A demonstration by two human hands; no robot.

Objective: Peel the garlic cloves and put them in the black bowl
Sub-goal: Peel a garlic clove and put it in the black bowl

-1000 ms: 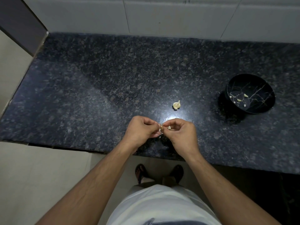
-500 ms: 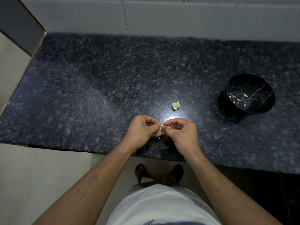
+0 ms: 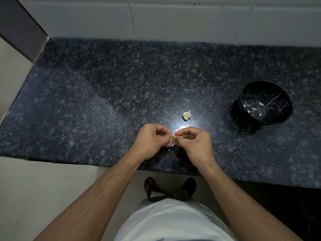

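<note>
Worktop [image 3: 86,105]: dark speckled stone, backed by a pale tiled wall [image 3: 173,18]; the floor [image 3: 34,197] is seen below its front edge.

Left hand [image 3: 150,139]: held above the front edge of the worktop, fingers curled, fingertips pinched on the garlic clove [image 3: 173,137]. Compared with a second ago, it is found in almost the same place, drawn slightly closer to the right hand.

Garlic clove: small and pale, held between both hands above the worktop, mostly hidden by the fingers. A pale sliver, taken to be loosened skin, is seen at the pinch; whether the clove is fully bare cannot be told. A second ago more of the clove was shown in a small gap between the hands; that gap is now closed, which is judged as peeling in progress, not finished.

Right hand [image 3: 194,141]: fingers curled, thumb and forefinger pinched on the same clove, touching the left hand's fingertips.

Garlic piece [image 3: 187,114]: lying on the worktop just beyond the hands, unmoved, judged unpeeled and awaiting its turn.

Black bowl [image 3: 271,84]: well apart to the right, gold-veined inside, with several pale peeled cloves [image 3: 254,109] on its bottom. Its contents are unchanged.
</note>
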